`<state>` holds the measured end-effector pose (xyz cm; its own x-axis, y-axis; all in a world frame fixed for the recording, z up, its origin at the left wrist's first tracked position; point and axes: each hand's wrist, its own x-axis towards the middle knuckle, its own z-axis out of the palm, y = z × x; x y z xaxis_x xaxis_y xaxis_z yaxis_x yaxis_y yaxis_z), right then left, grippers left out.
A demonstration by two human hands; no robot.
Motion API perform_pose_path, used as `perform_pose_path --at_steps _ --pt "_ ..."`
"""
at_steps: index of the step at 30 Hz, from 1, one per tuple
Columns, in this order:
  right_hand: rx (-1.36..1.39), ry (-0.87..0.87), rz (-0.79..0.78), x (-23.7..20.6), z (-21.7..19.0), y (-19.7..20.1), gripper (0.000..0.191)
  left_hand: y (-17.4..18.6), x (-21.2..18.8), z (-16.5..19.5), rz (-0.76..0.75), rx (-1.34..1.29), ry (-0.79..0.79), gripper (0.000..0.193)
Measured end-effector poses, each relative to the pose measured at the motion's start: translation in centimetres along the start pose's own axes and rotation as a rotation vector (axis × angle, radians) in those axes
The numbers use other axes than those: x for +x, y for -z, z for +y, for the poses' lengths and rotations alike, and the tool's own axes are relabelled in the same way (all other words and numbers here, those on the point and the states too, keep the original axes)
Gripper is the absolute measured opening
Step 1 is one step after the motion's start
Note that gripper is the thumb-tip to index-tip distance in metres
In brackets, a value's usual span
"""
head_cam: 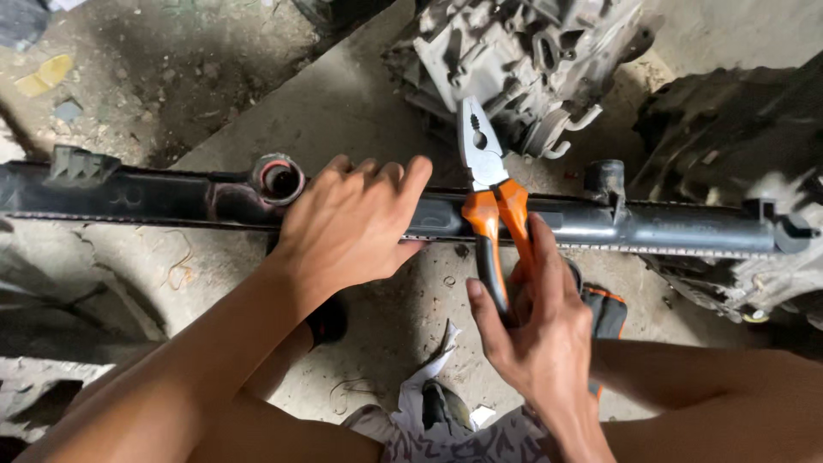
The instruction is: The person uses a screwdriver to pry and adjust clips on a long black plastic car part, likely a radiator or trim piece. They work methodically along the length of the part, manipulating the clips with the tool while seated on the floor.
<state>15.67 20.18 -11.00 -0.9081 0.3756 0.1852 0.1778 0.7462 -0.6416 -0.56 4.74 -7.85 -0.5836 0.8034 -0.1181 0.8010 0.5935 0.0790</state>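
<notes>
Concrete floor (343, 111) | left hand (351, 223) on radiator tank (669, 227) | right hand (536, 330) holds pliers (489, 184)

- L hand (351, 225): palm down, fingers curled over, pressing flat; forearm runs in from lower left.
- R hand (536, 330): fingers wrapped in closed grip, thumb alongside; wrist bent upward, forearm from lower right.

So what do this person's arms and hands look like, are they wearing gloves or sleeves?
No gloves and no sleeves: both the left hand and the right hand are bare, and the forearms are uncovered as far as the picture shows. No watch, ring or bracelet is visible. The nails look short. The only clothing in sight is patterned grey and white cloth at the bottom edge, near the knees.
</notes>
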Motion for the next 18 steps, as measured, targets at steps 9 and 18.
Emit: perform_pose_path --at_steps 9,18 --pt "-0.009 0.142 0.094 -0.8 0.0 0.9 0.078 -2.2 0.7 -0.7 0.167 0.174 -0.091 0.074" --pt "-0.133 0.112 -0.011 0.6 -0.6 0.2 0.079 -4.3 0.8 -1.4 0.273 0.23 -0.135 0.051"
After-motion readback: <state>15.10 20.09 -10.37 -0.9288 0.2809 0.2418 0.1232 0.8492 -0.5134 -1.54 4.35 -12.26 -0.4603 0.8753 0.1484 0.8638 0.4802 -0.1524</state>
